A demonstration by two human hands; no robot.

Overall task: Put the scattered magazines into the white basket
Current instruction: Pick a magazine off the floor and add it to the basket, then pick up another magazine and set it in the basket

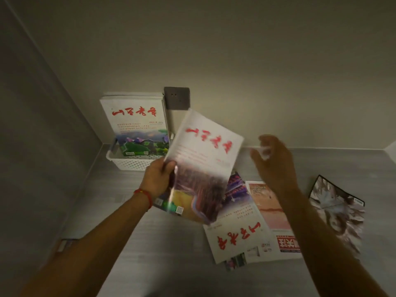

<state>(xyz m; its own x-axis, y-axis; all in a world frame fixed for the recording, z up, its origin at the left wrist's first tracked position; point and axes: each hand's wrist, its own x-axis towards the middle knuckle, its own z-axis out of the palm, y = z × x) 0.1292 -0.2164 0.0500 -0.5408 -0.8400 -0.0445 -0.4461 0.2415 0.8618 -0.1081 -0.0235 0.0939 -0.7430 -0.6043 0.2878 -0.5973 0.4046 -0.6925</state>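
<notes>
While the left hand (157,175) clamps one magazine (201,166), the right hand (273,159) hangs open; three magazines (237,236) lie at five o'clock, and the white basket (130,161) at eleven holds upright magazines (137,125), number unclear.

both forearms reach forward and up from the bottom edge. the left hand (159,181) is curled tight, thumb on top, clamped on a magazine's (203,166) left edge — a red string circles its wrist. the right hand (275,161) hangs free beside it, fingers loosely spread, blurred.
</notes>
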